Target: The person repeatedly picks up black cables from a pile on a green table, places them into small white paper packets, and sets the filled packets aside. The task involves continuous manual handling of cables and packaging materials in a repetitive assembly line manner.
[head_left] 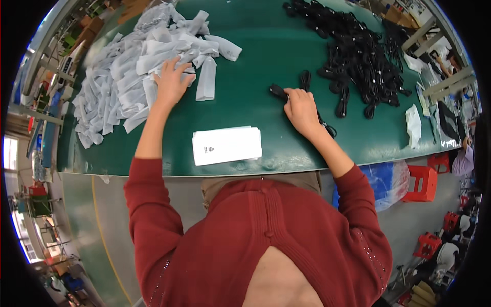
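My left hand (pixel 173 84) lies over the near right side of a heap of whitish, translucent sleeves (pixel 125 71), its fingers spread apart. One sleeve (pixel 206 79) sits apart from the heap, just right of that hand. My right hand (pixel 300 108) has its fingers closed on a bundled black cable (pixel 278 92), whose plug-like end sticks out to the left. More black cord shows beyond the fingers and beside the wrist; whether it is all one cable I cannot tell. Between my forearms, near the table edge, rests a stack of white printed cards or sheets (pixel 227 145).
A large pile of bundled black cables (pixel 358 56) covers the far right of the green table (pixel 255 51). A crumpled white bag (pixel 413 125) lies near the right edge. Below that edge stand a red stool (pixel 423 183) and a blue plastic-wrapped bundle (pixel 378 181).
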